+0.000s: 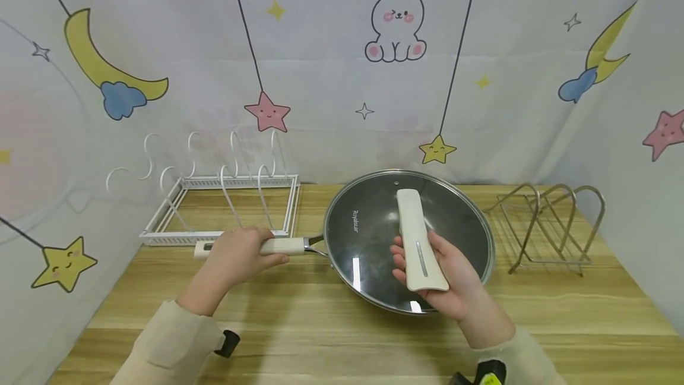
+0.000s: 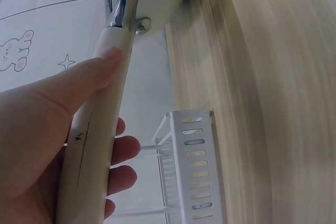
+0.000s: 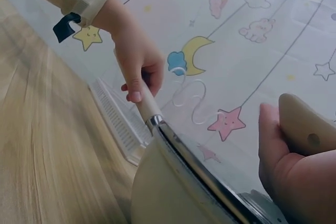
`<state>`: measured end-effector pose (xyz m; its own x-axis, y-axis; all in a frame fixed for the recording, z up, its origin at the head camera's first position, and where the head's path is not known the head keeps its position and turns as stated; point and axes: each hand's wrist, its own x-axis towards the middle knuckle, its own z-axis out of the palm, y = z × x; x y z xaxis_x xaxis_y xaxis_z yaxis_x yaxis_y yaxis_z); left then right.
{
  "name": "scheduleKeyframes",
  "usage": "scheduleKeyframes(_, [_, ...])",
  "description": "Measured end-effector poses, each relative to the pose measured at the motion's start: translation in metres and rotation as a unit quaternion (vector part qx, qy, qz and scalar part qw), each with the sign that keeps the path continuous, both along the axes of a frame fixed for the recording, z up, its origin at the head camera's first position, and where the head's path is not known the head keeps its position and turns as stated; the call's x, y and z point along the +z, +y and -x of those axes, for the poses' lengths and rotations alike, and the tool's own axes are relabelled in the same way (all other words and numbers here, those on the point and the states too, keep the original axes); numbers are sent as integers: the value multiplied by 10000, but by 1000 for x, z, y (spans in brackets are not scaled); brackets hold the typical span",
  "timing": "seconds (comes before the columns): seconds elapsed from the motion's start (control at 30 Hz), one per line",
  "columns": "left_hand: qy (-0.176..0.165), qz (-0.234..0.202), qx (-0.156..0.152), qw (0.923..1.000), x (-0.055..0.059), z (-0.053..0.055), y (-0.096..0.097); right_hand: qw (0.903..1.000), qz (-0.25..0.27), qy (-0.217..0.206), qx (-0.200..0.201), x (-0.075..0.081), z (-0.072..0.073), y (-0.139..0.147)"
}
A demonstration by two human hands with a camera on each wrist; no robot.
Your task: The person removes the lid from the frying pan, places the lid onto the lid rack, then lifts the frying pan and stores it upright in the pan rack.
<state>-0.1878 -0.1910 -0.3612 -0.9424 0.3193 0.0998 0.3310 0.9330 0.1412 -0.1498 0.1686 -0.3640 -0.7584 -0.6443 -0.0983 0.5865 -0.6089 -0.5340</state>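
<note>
A wok with a cream body (image 3: 163, 192) and a glass lid (image 1: 347, 254) over its top is in the middle of the head view. My left hand (image 1: 235, 254) grips the wok's long cream handle (image 1: 283, 246), thumb along the top in the left wrist view and fingers curled round the far side. With the palm turned up, my right hand (image 1: 454, 281) holds the lid's upright cream knob handle (image 1: 410, 224), fingers on one side and thumb on the other. The lid's rim lies along the wok's rim in the right wrist view.
A white rack (image 1: 296, 207) with curved wire dividers stands behind the left hand. At the right is a metal rack (image 1: 574, 207) with looped dividers. Both stand on a wood-grain table (image 1: 342, 349), with a patterned curtain (image 1: 331, 64) behind and at the sides.
</note>
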Motion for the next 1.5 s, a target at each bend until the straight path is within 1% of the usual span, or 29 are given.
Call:
scheduleKeyframes(0.13, [-158, -108, -17, 9998, 3, 1, -1, 9997, 198, -94, 103, 0, 2, 1])
scheduleKeyframes(0.27, [-279, -209, -26, 9994, 5, 1, -1, 9996, 205, -100, 138, 1, 2, 1])
scheduleKeyframes(0.43, [-384, -353, -27, 9986, 7, 1, -3, 9997, 19, -213, 85, 2, 3, -1])
scheduleKeyframes(0.57, [-384, -410, -40, 9984, 7, 0, -4, 9994, -207, -291, -11, 4, 3, -4])
scheduleKeyframes(0.73, [-347, -394, -6, 9986, 7, 0, -5, 9982, -501, -287, -130, 5, 3, -7])
scheduleKeyframes(0.87, [-408, -441, -12, 9982, 7, 0, -6, 9973, -659, -258, -210, 6, 3, -8])
scheduleKeyframes(1.07, [-572, -754, -102, 9955, 8, 1, -8, 9964, -759, -247, -283, 7, 2, -9])
scheduleKeyframes(1.3, [-826, -1317, -330, 9873, 9, 4, -15, 9958, -815, -248, -321, 7, 2, -9])
scheduleKeyframes(1.4, [-898, -1490, -346, 9841, 11, 4, -16, 9963, -771, -206, -303, 7, 2, -9])
scheduleKeyframes(1.5, [-914, -1569, -313, 9829, 11, 3, -16, 9965, -761, -186, -307, 8, 2, -10])
